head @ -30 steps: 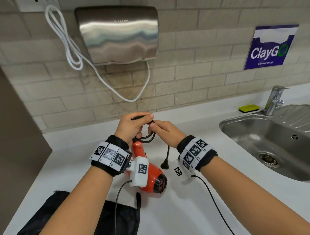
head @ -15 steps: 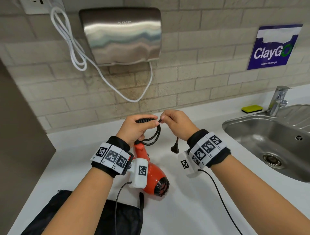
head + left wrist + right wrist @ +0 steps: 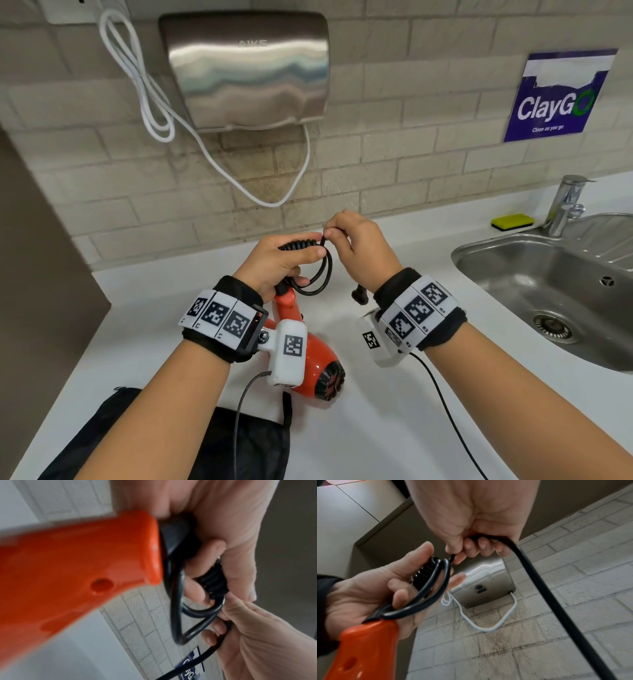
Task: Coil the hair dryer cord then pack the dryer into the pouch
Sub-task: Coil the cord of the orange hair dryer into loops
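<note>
An orange hair dryer (image 3: 317, 363) hangs nozzle-down over the white counter (image 3: 394, 421), its handle (image 3: 77, 563) up by my left hand (image 3: 281, 260). That hand grips the ribbed strain relief and two loops of the black cord (image 3: 322, 277). My right hand (image 3: 359, 246) pinches the cord just right of the coil, fingers curled round it (image 3: 477, 545). The free cord runs down under my right wrist and its plug (image 3: 359, 296) dangles below. The black pouch (image 3: 239, 442) lies flat at the counter's front edge, below my left forearm.
A steel sink (image 3: 555, 294) with a tap (image 3: 565, 205) is at the right, a yellow sponge (image 3: 512, 222) beside it. A wall hand dryer (image 3: 246, 68) with a white cable (image 3: 154, 99) hangs on the brick wall. A brown panel (image 3: 41, 274) bounds the left.
My right hand has risen from below the coil to its upper right with the cord, laying another loop. The plug has lifted higher above the counter.
</note>
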`<state>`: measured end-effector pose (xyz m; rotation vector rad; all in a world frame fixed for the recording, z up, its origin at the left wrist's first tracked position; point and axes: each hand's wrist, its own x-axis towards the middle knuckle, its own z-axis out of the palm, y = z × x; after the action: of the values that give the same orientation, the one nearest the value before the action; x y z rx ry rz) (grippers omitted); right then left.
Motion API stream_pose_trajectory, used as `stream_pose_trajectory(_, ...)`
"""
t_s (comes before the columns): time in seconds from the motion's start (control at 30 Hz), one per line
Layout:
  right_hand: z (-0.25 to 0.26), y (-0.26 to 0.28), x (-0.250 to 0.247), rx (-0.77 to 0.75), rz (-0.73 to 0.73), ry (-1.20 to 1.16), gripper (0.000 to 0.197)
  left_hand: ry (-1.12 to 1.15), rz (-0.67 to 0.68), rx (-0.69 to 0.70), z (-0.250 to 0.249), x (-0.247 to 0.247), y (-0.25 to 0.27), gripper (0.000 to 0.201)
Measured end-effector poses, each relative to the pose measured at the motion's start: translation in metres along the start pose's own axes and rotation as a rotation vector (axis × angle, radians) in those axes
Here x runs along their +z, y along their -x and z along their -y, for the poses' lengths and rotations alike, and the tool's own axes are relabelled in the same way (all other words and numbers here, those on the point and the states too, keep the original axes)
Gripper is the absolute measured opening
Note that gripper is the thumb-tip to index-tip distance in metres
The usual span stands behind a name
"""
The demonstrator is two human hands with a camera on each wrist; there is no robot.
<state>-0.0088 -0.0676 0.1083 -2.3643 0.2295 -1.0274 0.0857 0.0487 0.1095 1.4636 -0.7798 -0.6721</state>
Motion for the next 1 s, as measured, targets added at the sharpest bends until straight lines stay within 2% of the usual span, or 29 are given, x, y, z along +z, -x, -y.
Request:
stream_pose_trajectory(0.1,-0.001,0.001,0.000,-0.025,0.007,-0.002,0.017,0.052,0.003,-0.009,0.000,-0.002,0.000,0.034)
stream_pose_trajectory(0.23,0.000,0.003,-0.001,-0.040,0.009,0.006,0.017,0.003,0.010,-0.014,-0.002,-0.002,0.002,0.019)
stream_pose_trajectory(0.47,0.005,0.002,-0.004,-0.094,0.031,0.086,0.017,-0.160,0.061,0.003,-0.005,0.003,0.004,0.007)
stream_pose_trajectory(0.63,-0.003,0.004,-0.005,-0.073,0.024,-0.034,0.016,-0.043,0.010,-0.031,-0.005,0.001,0.005,0.007)
stream_pose_trajectory(0.8,-0.034,0.014,-0.005,0.164,0.203,-0.164,0.014,0.061,-0.124,-0.039,-0.003,-0.007,0.002,0.007)
stream_pose_trajectory(0.9,-0.049,0.023,0.002,0.224,0.335,-0.116,0.026,0.060,-0.147,-0.045,-0.003,-0.006,0.002,0.008)
stream_pose_trajectory(1.0,-0.061,0.033,0.009,0.309,0.474,-0.064,0.029,0.109,-0.188,-0.042,-0.001,-0.007,0.001,0.007)
